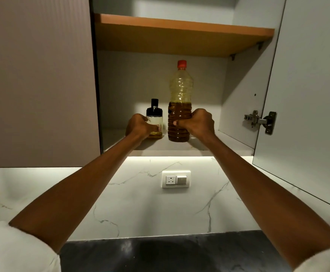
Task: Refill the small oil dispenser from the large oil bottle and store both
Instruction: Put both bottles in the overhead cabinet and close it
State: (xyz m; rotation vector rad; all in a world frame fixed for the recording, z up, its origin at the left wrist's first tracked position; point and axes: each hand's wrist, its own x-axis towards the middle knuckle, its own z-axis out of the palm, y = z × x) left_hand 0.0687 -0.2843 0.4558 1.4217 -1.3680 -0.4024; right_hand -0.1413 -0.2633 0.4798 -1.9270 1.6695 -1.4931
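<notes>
Here both arms reach up into an open wall cupboard [244, 107], each hand closed on a container standing on its bottom shelf. The left hand [138, 125] wraps the small oil dispenser [154, 118], a clear jar with a black cap and spout and a thin layer of yellow oil at its base; the fingers [154, 128] curl around its lower front, pressed together against the glass. The right hand [196, 122] grips the large oil bottle [180, 91] around its ribbed lower half, fingers wound tightly round it, the thumb tip showing on the front. The bottle stands upright with a red cap [182, 64] and is a little under half full of dark amber oil. Dispenser and bottle stand just beside each other, a narrow gap between them, near the shelf's front edge. An orange-brown shelf [179, 36] spans the cupboard above. The cupboard door [307, 85] hangs open at right, its metal hinge [261, 121] showing. Below, a white socket plate [176, 179] sits on the marble-patterned wall, over a dark counter [170, 256].
</notes>
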